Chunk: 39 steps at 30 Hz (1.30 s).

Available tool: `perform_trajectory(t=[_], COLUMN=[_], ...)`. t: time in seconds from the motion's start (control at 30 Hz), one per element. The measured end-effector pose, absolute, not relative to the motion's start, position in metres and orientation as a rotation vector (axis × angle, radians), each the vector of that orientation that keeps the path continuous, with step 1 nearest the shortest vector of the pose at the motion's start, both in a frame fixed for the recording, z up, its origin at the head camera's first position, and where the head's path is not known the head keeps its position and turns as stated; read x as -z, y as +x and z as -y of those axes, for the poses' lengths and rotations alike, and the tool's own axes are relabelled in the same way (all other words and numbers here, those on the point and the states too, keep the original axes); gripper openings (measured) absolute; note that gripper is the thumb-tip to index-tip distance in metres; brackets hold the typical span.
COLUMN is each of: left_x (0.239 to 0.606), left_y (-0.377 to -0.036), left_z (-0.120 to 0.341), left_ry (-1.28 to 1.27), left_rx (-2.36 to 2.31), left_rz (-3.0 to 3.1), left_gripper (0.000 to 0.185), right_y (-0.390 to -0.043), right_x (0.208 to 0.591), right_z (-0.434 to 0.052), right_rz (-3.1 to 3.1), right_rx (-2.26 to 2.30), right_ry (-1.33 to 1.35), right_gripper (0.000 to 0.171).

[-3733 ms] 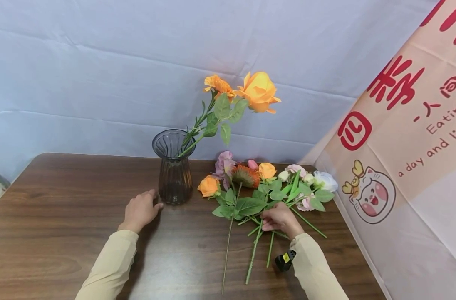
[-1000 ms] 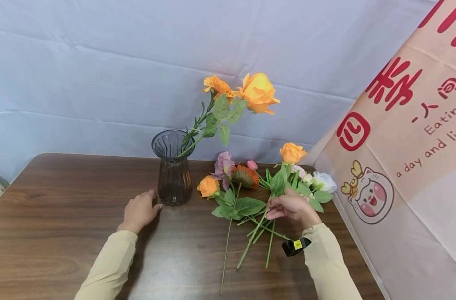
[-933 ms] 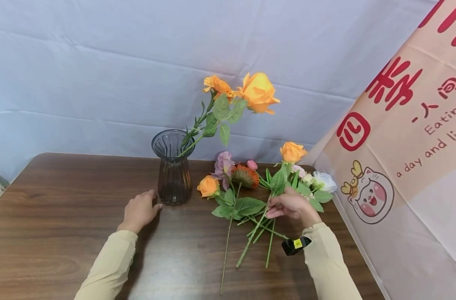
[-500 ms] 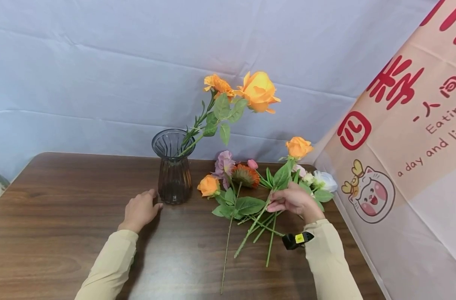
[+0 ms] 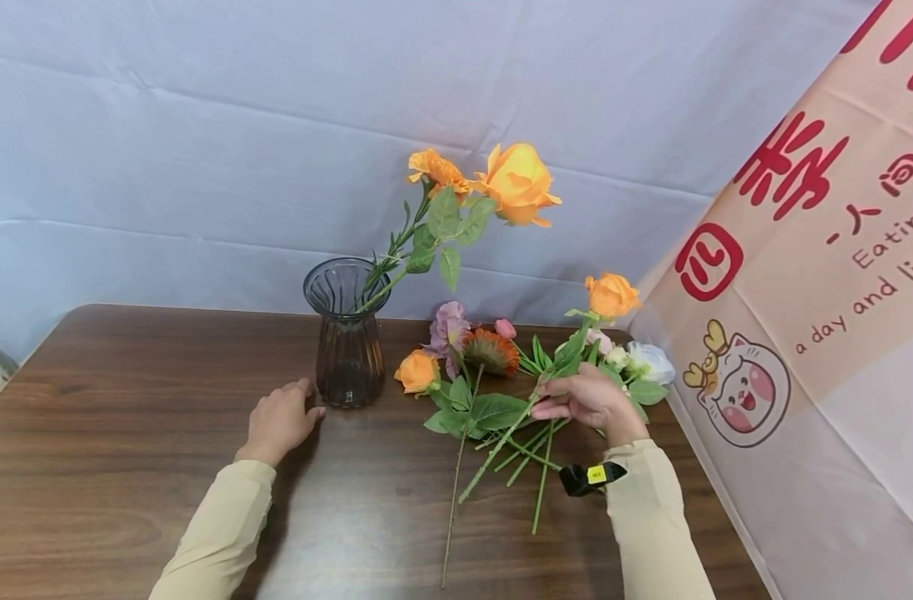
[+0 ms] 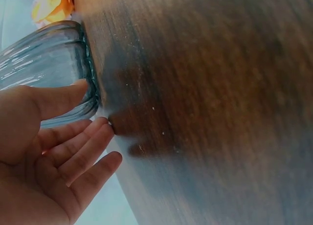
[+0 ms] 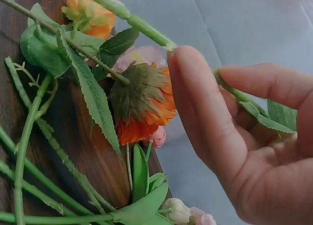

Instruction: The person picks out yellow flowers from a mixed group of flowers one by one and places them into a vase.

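r. hand, approx 3 o'clock of the glass vase, has its grip pinching the stem of an orange rose btwn thumb & fingers; the bloom sits at 1 o'clock of the pinch, stem end at 7. l. hand is at 8 o'clock of the vase, fingers extended, not curled round the glass; can't tell if it touches.

main risk, imo: a snag. the rose's leaves overlap the foliage of the pile, & its lower stem crosses the long stem of the orange-red flower as seen from the head cam, so a quick pull could drag 1 or 2 neighbours along, e.g. the purple flower.

2nd: rose twisting or slipping, bc the pinch is narrow & the bloom prob. top-heavy.

3rd: vase tipping. the lg. orange rose & orange carnation both lean out toward 1-2 o'clock; a knock there could topple it on the worktop, as the l. hand isn't wrapped round it.
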<state>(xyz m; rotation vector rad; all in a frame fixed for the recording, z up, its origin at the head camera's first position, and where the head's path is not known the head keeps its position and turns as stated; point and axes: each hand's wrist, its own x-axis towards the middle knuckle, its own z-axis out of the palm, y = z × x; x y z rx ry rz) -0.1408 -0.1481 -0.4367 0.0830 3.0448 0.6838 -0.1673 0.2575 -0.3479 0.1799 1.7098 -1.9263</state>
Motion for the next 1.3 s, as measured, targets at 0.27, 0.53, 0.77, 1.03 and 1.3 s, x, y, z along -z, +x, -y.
perform_trajectory(t=[0.27, 0.53, 0.77, 1.03, 1.3], left_x=[0.437, 0.438, 0.438, 0.439, 0.438], left_y=[-0.141, -0.141, -0.141, -0.142, -0.141], left_z=[0.148, 0.148, 0.149, 0.149, 0.148], left_ry=[0.079, 0.082, 0.083, 0.088, 0.078], left_rx=[-0.687, -0.684, -0.687, -0.692, -0.681], left_rz=[-3.041, -3.045, -3.048, -3.051, -3.045], left_gripper=[0.038, 0.038, 0.038, 0.04, 0.04], right_y=[-0.17, -0.169, -0.169, -0.168, -0.169], right_x=[0.347, 0.345, 0.343, 0.339, 0.334], right_z=[-0.257, -0.253, -0.25, -0.242, -0.237], right_rz=[-1.711, -1.655, -1.582, -1.47, -1.391], right_rx=[1.962, 2.025, 2.091, 2.172, 2.232], right_ry=[0.211, 0.29, 0.315, 0.283, 0.218], right_gripper=[0.012, 0.011, 0.021, 0.023, 0.029])
